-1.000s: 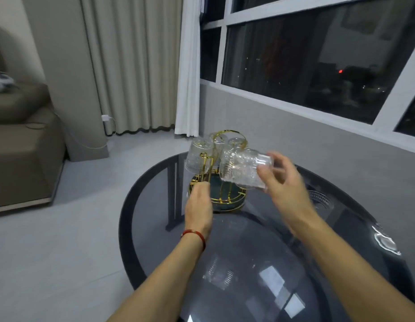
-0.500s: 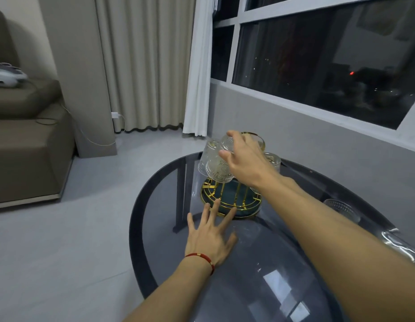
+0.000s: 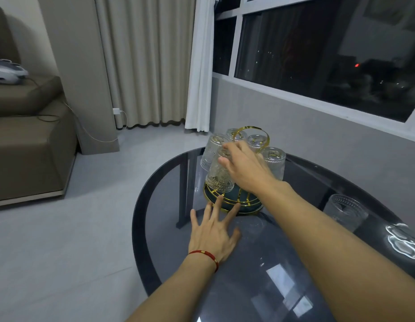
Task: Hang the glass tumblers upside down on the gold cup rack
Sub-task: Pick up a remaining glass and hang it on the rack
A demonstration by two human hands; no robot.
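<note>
**Tumbler held at the rack**

Head view: the right hand (image 3: 245, 169) has its fingers closed around an upside-down glass tumbler (image 3: 219, 175) at the near side of the gold cup rack (image 3: 234, 201). The left hand (image 3: 213, 233) lies flat on the desk (image 3: 260, 263), fingers spread, tips touching the rack's base. One upright tumbler (image 3: 346, 211) stands well apart.

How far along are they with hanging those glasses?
Nearly done. Four tumblers already hang upside down on the gold rack. The right hand is seating a fifth tumbler; the left hand rests open. One upright tumbler waits on the glass table.
</note>
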